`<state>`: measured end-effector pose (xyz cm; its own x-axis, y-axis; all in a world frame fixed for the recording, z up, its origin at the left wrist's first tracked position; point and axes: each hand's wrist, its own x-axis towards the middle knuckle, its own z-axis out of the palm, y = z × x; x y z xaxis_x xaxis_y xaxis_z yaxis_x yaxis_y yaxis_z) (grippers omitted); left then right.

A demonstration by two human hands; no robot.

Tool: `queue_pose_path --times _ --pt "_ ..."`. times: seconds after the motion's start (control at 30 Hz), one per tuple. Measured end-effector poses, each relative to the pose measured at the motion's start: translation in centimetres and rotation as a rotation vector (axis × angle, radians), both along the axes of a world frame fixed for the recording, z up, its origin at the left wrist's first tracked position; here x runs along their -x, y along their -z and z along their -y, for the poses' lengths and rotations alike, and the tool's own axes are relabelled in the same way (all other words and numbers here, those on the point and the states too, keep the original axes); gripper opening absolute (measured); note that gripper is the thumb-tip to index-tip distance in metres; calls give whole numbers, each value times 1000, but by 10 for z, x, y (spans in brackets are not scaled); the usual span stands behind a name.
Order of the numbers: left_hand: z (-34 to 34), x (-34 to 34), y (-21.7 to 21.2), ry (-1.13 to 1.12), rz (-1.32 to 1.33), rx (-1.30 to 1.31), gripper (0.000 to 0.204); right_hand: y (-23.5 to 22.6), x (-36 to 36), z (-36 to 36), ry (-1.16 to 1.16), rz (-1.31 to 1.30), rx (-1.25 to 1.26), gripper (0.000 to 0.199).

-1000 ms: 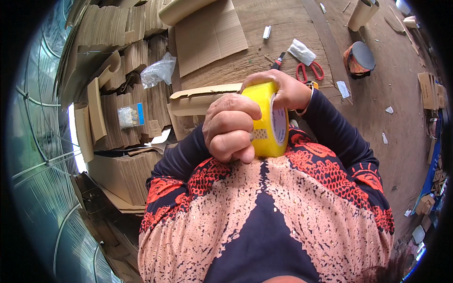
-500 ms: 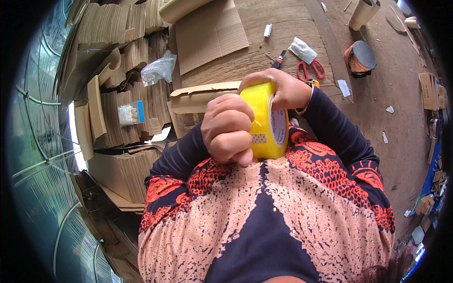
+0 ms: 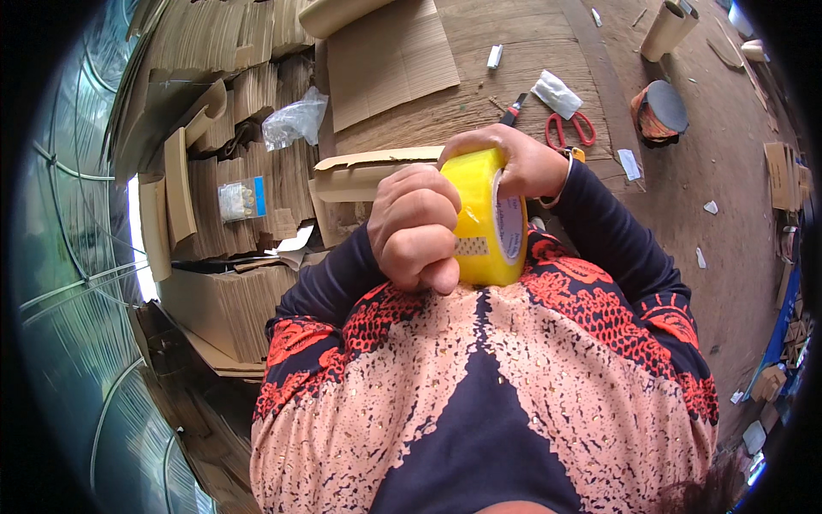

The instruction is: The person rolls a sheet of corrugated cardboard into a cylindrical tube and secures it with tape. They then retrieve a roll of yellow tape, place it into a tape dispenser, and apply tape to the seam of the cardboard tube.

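A wide roll of yellow packing tape (image 3: 476,214) is held upright against the front of my patterned top, its white cardboard core facing right. My right hand (image 3: 524,161) grips it from above, with the thumb in or at the core and the fingers over the far edge. My left hand (image 3: 416,227) is closed in a fist against the roll's left side, knuckles up and thumb low. What lies inside that fist is hidden. Just beyond the hands are a rolled piece of cardboard (image 3: 355,182), a red-handled pair of scissors (image 3: 568,130) and a utility knife (image 3: 514,110).
Stacks of flat cardboard (image 3: 227,317) fill the left side, with a clear plastic bag (image 3: 296,120) and a small packet (image 3: 242,200) on them. A cardboard sheet (image 3: 390,64) lies on the wooden boards ahead. A round stool-like object (image 3: 661,111) and brown tubes (image 3: 666,32) stand at right.
My view has shifted slightly, so the surroundings sit a little farther right. Both hands keep nearly the same hold at the tape roll; the left fist has barely moved.
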<state>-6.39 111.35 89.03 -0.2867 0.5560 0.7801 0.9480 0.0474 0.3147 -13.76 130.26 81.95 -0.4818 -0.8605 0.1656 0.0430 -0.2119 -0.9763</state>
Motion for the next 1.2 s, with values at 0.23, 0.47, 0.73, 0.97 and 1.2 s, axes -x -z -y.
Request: queue_pose_path --times 0.23,0.47,0.73,0.97,1.2 --pt "-12 -1 8 -47 23 -214 42 -4 -2 -2 40 44 -12 57" --pt "2 -9 4 -66 5 -76 40 0 -3 1 46 4 -10 56" --pt "-8 -5 15 -79 17 -241 41 3 -3 2 32 52 3 56" --pt "6 -12 8 -77 17 -74 42 -1 -7 0 42 43 -8 56" --pt "-4 -10 16 -158 -69 -225 43 1 -7 -5 85 96 14 54"
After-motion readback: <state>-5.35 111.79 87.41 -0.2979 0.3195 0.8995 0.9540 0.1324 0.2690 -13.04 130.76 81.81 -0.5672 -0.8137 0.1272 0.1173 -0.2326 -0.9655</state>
